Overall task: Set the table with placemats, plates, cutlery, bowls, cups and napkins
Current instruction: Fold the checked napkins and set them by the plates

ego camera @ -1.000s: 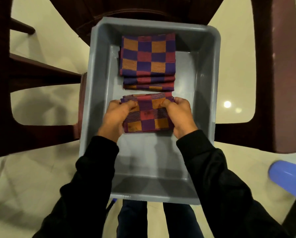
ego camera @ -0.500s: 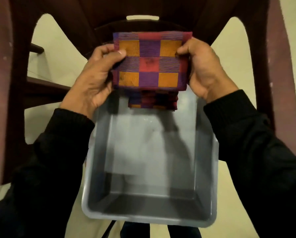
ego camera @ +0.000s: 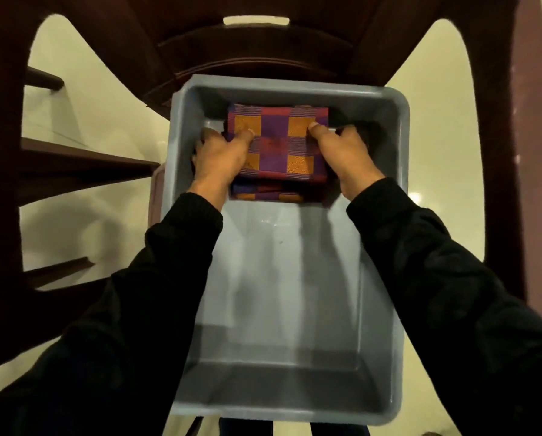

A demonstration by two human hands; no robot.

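Lower napkins [ego camera: 268, 195] mostly hidden beneath the top napkin [ego camera: 279, 143].

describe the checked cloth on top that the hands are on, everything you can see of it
The top cloth is a folded woven piece, checked in orange, purple and dark red squares with fine stripes. It lies flat at the far end of the grey tub, on top of more folded cloth of the same pattern whose edge shows beneath its near side. The left hand covers its left edge and the right hand its right edge, thumbs pressed on top. How many layers it has cannot be told.
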